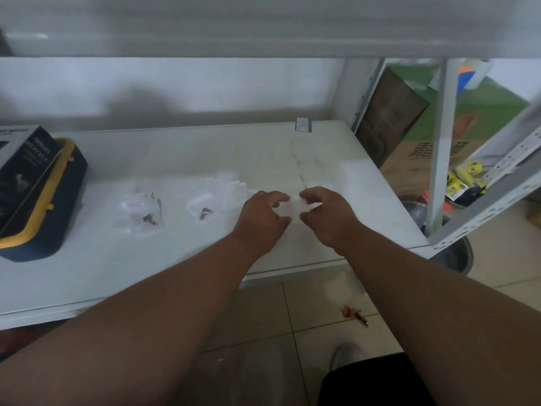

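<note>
- Between the two hands, above the right half of the desk (175, 259), sits the clear plastic piece (295, 205); blur hides its exact shape
- Left hand (260, 215): fingers (281, 197) curled, thumb and fingertips pinching the left end of the clear plastic piece
- Right hand (328, 212): fingers (307, 194) curled likewise, pinching the right end of the same piece; the two hands face each other, fingertips close together
- Whether the clear plastic piece touches the desk top cannot be told
- Just left of the left hand: a heap of clear plastic parts (225, 186) lying on the desk
- Near that heap, on its left: a clear bag (199, 202) with a small metal fitting (205, 213) on it
- Further left: a second clear bag (137, 210) with another metal fitting (150, 218)
- Left end of the desk: a blue and yellow case (52, 206), with a dark printed box (23, 171) leaning on its top
- Far edge of the desk: a small white and green card (303, 124)
- Right of the desk: a grey metal shelf frame (439, 159), with a cardboard carton (424, 153) behind it
- Tiled floor below the desk edge: a small orange-brown scrap (354, 315)
</note>
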